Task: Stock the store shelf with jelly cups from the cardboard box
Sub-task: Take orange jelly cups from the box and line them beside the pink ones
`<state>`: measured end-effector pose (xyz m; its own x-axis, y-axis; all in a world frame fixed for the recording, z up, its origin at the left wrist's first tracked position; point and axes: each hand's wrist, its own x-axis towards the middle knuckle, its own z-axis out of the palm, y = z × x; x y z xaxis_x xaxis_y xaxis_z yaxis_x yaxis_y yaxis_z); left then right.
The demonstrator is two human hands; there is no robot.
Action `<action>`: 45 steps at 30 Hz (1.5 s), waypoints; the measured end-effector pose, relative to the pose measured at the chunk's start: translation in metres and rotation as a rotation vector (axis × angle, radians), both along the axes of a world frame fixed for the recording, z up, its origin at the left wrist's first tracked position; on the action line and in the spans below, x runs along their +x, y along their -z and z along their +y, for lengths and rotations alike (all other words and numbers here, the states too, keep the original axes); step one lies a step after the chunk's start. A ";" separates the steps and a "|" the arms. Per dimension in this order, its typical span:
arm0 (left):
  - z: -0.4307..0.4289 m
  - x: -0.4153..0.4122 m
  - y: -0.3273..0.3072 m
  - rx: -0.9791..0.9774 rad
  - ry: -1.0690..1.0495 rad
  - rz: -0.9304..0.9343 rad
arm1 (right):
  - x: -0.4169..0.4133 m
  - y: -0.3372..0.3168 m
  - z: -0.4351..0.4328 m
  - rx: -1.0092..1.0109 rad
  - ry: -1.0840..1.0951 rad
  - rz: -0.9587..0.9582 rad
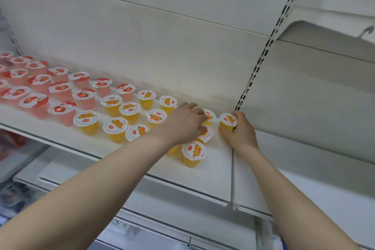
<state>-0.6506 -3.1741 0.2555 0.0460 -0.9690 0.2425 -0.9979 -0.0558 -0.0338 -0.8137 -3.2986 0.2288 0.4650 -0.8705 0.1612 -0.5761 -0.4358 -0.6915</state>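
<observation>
Cup (228,121) stands upright at the right end of the shelf (213,170), back row, held by the right grip (241,134), whose fingers curl round its right side. The left grip (182,122) lies just left of it over 2 orange cups (209,116); whether it pinches one I cannot tell. Bare shelf lies in front, nearer the right grip.

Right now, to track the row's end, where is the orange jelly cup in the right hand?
Head view: the orange jelly cup is right of centre at the shelf's back, gripped by the right hand, beside the slotted upright.
</observation>
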 end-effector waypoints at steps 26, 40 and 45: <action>0.175 0.111 -0.058 -0.271 -0.017 -0.053 | 0.074 -0.084 0.142 -0.734 -0.331 0.427; 0.468 0.272 -0.016 -0.189 -0.250 -0.119 | 0.277 -0.034 0.384 -0.806 -0.690 0.306; 0.568 0.307 0.019 -0.141 -0.432 -0.045 | 0.344 0.006 0.460 -0.797 -0.876 0.238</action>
